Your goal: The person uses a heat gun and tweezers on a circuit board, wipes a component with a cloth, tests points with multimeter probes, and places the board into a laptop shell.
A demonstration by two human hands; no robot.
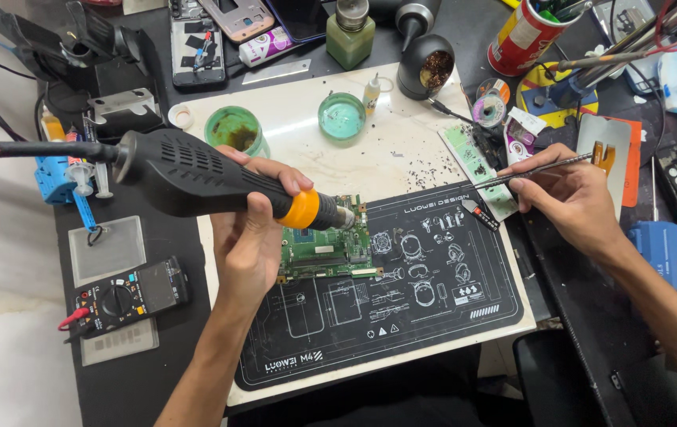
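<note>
Light: bright, even, from overhead across the workbench.
Shadows: soft and short under the left hand [247, 237] and the hot-air gun [196, 178].
Glare: pale sheen on the white slab [402, 134]; mild reflection on the black mat [433, 300].
Focus: sharp at centre, mat print crisp.
Edges: wide-angle bend, corners slightly soft.

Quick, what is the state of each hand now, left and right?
Left hand: closed around the black hot-air gun, nozzle over the green circuit board.
Right hand: closed on thin metal tweezers.
</note>
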